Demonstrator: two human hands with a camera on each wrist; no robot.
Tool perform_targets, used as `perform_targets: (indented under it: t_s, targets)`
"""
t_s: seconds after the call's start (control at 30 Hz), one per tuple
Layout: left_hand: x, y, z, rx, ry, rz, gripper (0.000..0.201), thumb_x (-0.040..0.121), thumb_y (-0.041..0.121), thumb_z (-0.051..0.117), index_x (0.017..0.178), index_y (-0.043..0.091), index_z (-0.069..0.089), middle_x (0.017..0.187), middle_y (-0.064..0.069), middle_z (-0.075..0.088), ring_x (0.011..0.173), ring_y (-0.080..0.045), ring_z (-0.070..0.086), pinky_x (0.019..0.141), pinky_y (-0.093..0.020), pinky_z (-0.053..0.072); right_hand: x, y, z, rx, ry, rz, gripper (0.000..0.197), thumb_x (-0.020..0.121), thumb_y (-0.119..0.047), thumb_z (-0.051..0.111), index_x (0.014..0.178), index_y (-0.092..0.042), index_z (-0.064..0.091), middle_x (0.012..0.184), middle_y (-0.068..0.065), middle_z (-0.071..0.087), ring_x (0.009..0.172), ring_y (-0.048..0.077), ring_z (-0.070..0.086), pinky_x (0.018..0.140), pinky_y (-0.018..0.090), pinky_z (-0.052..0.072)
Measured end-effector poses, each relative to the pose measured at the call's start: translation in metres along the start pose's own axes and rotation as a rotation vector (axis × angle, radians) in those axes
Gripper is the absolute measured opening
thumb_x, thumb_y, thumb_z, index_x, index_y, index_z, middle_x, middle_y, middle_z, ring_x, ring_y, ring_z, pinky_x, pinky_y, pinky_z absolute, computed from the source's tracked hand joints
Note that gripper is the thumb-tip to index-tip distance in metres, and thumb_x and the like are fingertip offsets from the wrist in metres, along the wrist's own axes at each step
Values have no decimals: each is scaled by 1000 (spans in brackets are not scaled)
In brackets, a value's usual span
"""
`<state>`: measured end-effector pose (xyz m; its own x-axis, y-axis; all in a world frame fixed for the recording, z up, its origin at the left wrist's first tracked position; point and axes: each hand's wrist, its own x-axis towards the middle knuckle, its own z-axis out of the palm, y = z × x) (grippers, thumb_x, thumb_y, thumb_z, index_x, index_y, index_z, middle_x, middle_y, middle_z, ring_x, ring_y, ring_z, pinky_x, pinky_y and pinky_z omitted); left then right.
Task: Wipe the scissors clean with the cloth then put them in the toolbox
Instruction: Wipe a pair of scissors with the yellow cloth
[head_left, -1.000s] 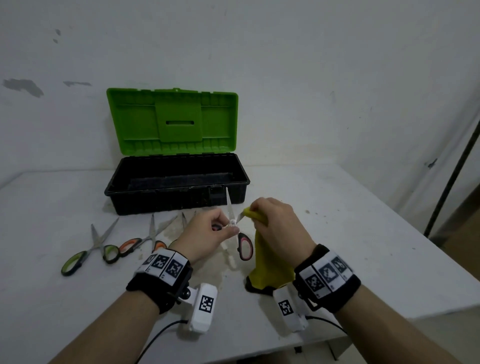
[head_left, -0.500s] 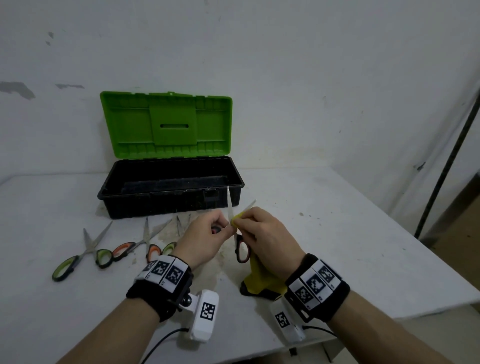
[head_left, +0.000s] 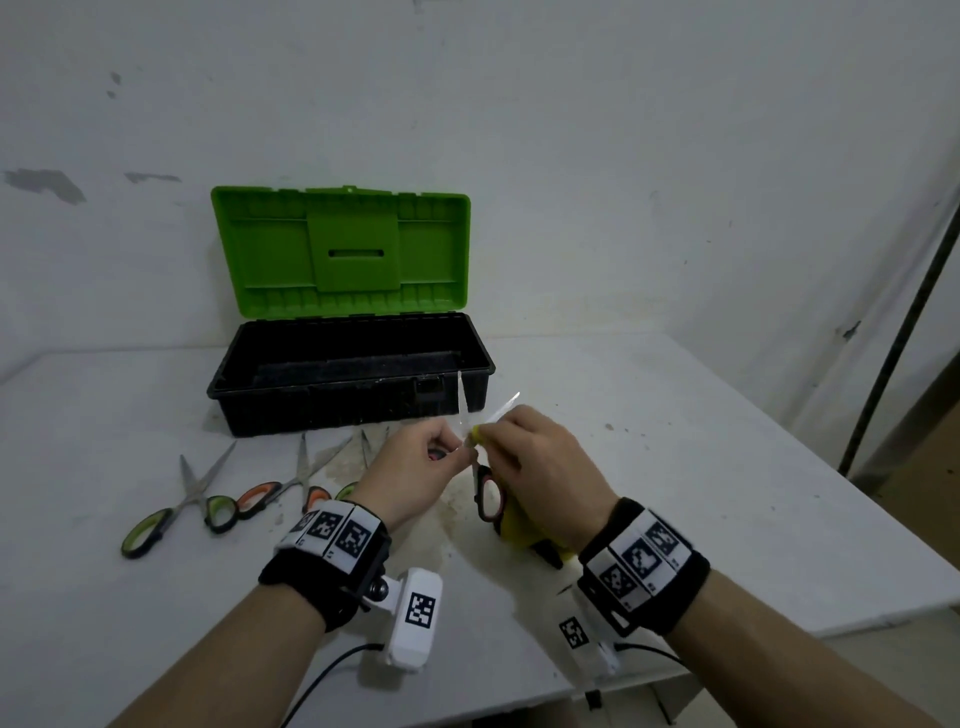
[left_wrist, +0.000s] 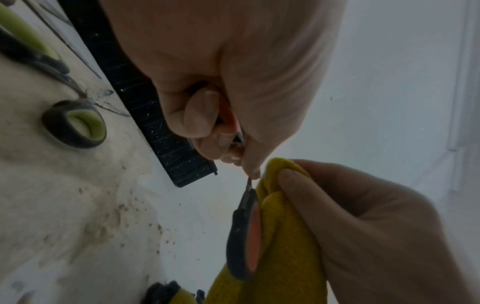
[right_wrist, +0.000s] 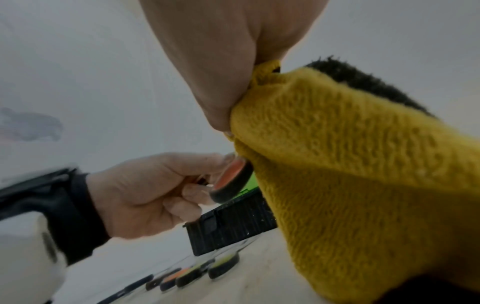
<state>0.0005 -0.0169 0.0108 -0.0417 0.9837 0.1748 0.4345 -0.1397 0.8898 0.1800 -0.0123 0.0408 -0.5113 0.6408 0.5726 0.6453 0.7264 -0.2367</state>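
Observation:
My left hand (head_left: 415, 467) grips one handle of the orange-and-black scissors (head_left: 485, 493), blades spread and pointing up toward the toolbox. The other handle loop (left_wrist: 244, 242) hangs free below. My right hand (head_left: 535, 462) pinches the yellow cloth (head_left: 519, 530) round the right blade near the pivot; the cloth (right_wrist: 350, 164) hangs down under the hand. The blade tip (head_left: 506, 405) sticks out past my right fingers. The black toolbox (head_left: 353, 384) stands open just behind, its green lid (head_left: 340, 249) upright.
Three more pairs of scissors lie on the white table (head_left: 675, 467) left of my hands: green-handled (head_left: 176, 509), orange-handled (head_left: 280, 488), and a green one (head_left: 348, 488) partly behind my left wrist. Brown dirt stains the table under the hands. The table's edge runs at right.
My right hand with the cloth has slid down the blade toward the pivot, baring the blade tip. The left hand holds the scissors in much the same place.

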Motion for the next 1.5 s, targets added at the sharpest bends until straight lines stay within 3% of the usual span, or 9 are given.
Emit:
perform_targets:
  t_s: [0.17,0.33,0.43,0.53,0.67,0.8,1.03,1.27,1.5]
  targets:
    - [-3,2,-2,47,-7,47,20,90,31,72,79,16,63,69,8,61,64,-8,55,66,-30,47,8,12,0,-9,-16,41,14,92,-13,59,98,-13,72,90,4,59,75,19,57,66,34,51]
    - [-3,-4,-3,12,-19,4,19,89,28,74,80,14,64,73,7,63,66,-8,56,68,-29,46,19,34,-15,25,119,202,15,93,-14,60,99,-13,73,91,1,61,78,17,58,74,35,54]
    - [-1,-5,-2,-2,-5,-11,18,89,31,73,80,17,65,77,4,66,70,-11,58,69,-32,49,10,15,-10,27,66,62,14,92,-14,62,101,-14,73,92,1,62,76,16,58,69,29,52]
    - [0,-5,-1,-8,-2,1,22,89,37,72,80,19,64,74,4,66,67,-12,58,65,-33,47,2,5,4,10,-53,-33,13,92,-15,60,98,-14,71,89,4,59,74,19,58,64,32,50]
    - [-4,-1,-3,19,6,33,20,89,32,72,80,17,63,74,-5,65,63,-8,54,64,-29,46,7,16,4,10,-45,13,16,92,-14,60,102,-16,72,92,3,60,77,19,58,68,31,51]
    - [-5,-4,-5,32,-2,20,19,89,30,73,81,15,64,73,7,63,63,-4,55,68,-25,46,19,29,-9,-15,39,188,16,92,-12,59,98,-13,73,91,4,60,77,21,58,71,37,52]
    - [-2,-4,-1,57,-15,19,21,89,34,72,83,16,65,69,9,61,60,-5,53,63,-25,44,0,1,5,0,-101,-14,13,91,-14,60,96,-14,72,89,5,59,74,21,59,63,31,50]
    - [-4,-8,-5,51,-31,21,20,89,30,74,82,14,64,73,5,62,66,-8,56,67,-27,46,12,29,-7,6,93,171,15,91,-10,61,100,-12,73,91,5,60,76,21,59,69,39,53]
    - [-2,-5,-3,-19,-39,8,21,89,34,73,86,14,67,77,-1,67,65,-7,56,65,-28,47,-5,6,8,8,-70,-71,12,88,-15,65,99,-15,71,88,3,57,71,19,56,60,28,49]
